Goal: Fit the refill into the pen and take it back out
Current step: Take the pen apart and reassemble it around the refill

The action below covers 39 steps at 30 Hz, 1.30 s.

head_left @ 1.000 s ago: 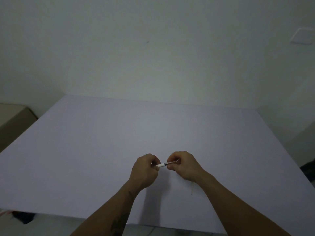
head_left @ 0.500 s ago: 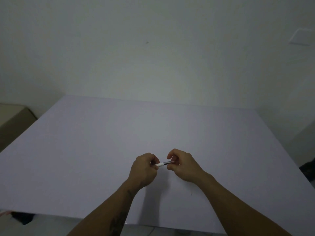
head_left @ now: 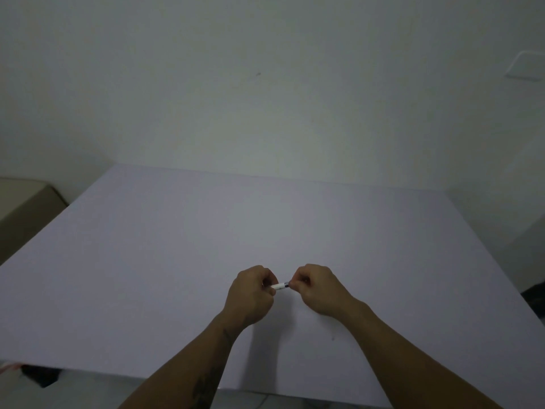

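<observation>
A white pen point(head_left: 280, 286) with a dark tip end lies level between my two hands, just above the pale table point(head_left: 177, 246). My left hand point(head_left: 250, 293) is closed around the pen's left part, which is hidden in the fist. My right hand point(head_left: 317, 287) pinches the dark right end with thumb and fingers. Only a short white stretch of the pen shows between the hands. I cannot tell the refill apart from the pen body; the fingers cover it.
The wide pale table reaches to a white wall point(head_left: 265, 98) at the back. A beige box point(head_left: 20, 208) stands off the table's left side. Dark things lie on the floor at the lower left point(head_left: 41, 376) and the right edge point(head_left: 535, 296).
My right hand has closed in on my left hand, so less of the pen shows between them. My right fingers have curled tighter on the dark end. The left hand has stayed almost still.
</observation>
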Each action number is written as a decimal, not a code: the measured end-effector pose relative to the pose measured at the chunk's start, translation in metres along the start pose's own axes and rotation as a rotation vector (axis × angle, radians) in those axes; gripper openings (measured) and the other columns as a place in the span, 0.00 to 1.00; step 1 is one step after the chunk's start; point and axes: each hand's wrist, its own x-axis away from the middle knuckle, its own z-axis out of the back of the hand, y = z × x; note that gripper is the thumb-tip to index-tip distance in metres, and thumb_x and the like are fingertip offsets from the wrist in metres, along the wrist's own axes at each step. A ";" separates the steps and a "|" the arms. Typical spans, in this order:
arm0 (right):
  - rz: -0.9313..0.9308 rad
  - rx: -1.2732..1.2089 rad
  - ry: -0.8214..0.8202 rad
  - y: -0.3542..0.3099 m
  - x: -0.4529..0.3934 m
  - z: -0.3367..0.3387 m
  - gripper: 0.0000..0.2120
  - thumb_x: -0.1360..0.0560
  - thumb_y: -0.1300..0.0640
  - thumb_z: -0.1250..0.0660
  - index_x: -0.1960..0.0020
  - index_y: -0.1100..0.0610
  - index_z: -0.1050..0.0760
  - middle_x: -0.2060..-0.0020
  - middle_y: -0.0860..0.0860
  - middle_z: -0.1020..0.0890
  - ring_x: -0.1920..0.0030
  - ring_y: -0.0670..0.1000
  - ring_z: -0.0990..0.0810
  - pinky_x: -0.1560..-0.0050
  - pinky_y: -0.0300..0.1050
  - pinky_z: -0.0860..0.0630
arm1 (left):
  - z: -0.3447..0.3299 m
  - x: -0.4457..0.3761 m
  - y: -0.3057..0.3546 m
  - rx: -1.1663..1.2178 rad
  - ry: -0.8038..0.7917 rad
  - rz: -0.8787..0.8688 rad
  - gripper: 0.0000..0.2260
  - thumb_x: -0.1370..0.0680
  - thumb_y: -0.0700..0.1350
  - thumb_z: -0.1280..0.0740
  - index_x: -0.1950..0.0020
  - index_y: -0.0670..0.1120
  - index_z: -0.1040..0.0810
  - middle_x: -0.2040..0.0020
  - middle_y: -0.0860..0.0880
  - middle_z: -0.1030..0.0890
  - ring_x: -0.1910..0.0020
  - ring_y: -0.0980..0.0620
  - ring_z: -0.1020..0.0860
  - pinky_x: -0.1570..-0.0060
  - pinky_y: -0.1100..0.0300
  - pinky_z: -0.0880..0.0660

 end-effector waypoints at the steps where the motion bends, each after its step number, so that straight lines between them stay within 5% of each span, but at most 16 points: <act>1: 0.004 -0.011 0.000 0.000 0.001 0.000 0.03 0.25 0.55 0.29 0.52 0.53 0.21 0.59 0.49 0.20 0.61 0.49 0.23 0.61 0.42 0.25 | -0.001 0.000 0.000 -0.001 0.000 -0.002 0.06 0.26 0.36 0.31 0.55 0.47 0.19 0.58 0.51 0.21 0.58 0.50 0.22 0.56 0.57 0.21; 7: 0.037 0.053 0.050 -0.001 0.000 -0.001 0.06 0.27 0.61 0.29 0.58 0.51 0.24 0.62 0.47 0.21 0.62 0.50 0.22 0.56 0.49 0.20 | -0.002 -0.001 0.004 -0.014 -0.003 -0.021 0.06 0.27 0.36 0.31 0.55 0.47 0.19 0.59 0.51 0.22 0.59 0.50 0.22 0.56 0.58 0.22; 16: 0.010 0.037 -0.037 0.001 -0.002 -0.001 0.04 0.25 0.55 0.29 0.52 0.53 0.23 0.58 0.49 0.21 0.61 0.49 0.23 0.60 0.41 0.25 | -0.003 -0.004 0.000 -0.060 -0.012 -0.034 0.06 0.26 0.37 0.31 0.54 0.46 0.19 0.58 0.51 0.21 0.58 0.50 0.22 0.56 0.57 0.22; 21: 0.023 0.096 -0.010 0.004 -0.006 -0.002 0.02 0.24 0.58 0.31 0.55 0.53 0.22 0.59 0.49 0.21 0.59 0.51 0.21 0.53 0.50 0.19 | -0.006 -0.006 0.001 -0.074 -0.003 -0.050 0.05 0.26 0.37 0.32 0.54 0.46 0.19 0.57 0.50 0.20 0.59 0.51 0.23 0.59 0.59 0.24; 26: -0.023 0.108 -0.067 0.006 -0.010 0.000 0.13 0.20 0.56 0.40 0.57 0.57 0.19 0.58 0.51 0.23 0.62 0.49 0.26 0.55 0.50 0.24 | -0.011 -0.009 0.003 -0.132 0.014 -0.078 0.05 0.26 0.38 0.31 0.54 0.47 0.19 0.56 0.49 0.19 0.58 0.51 0.23 0.56 0.56 0.22; 30: -0.042 -0.040 -0.054 0.013 -0.009 0.004 0.05 0.25 0.54 0.29 0.52 0.54 0.22 0.60 0.50 0.20 0.64 0.48 0.24 0.64 0.43 0.25 | -0.016 -0.013 0.002 -0.138 0.012 -0.061 0.06 0.27 0.38 0.31 0.54 0.48 0.20 0.56 0.50 0.19 0.57 0.51 0.23 0.54 0.53 0.20; 32: -0.030 -0.046 -0.058 0.017 -0.010 0.007 0.09 0.29 0.57 0.26 0.53 0.52 0.25 0.60 0.49 0.21 0.65 0.48 0.24 0.63 0.42 0.25 | -0.017 -0.016 0.002 -0.148 0.015 -0.057 0.05 0.26 0.38 0.31 0.54 0.48 0.19 0.56 0.50 0.19 0.57 0.51 0.23 0.53 0.53 0.21; 39: 0.012 0.053 -0.049 0.029 -0.023 0.010 0.02 0.25 0.59 0.32 0.55 0.53 0.23 0.60 0.48 0.21 0.62 0.51 0.21 0.63 0.47 0.20 | -0.027 -0.023 0.008 -0.167 0.008 -0.040 0.06 0.27 0.38 0.31 0.54 0.48 0.19 0.57 0.52 0.21 0.56 0.51 0.23 0.52 0.52 0.20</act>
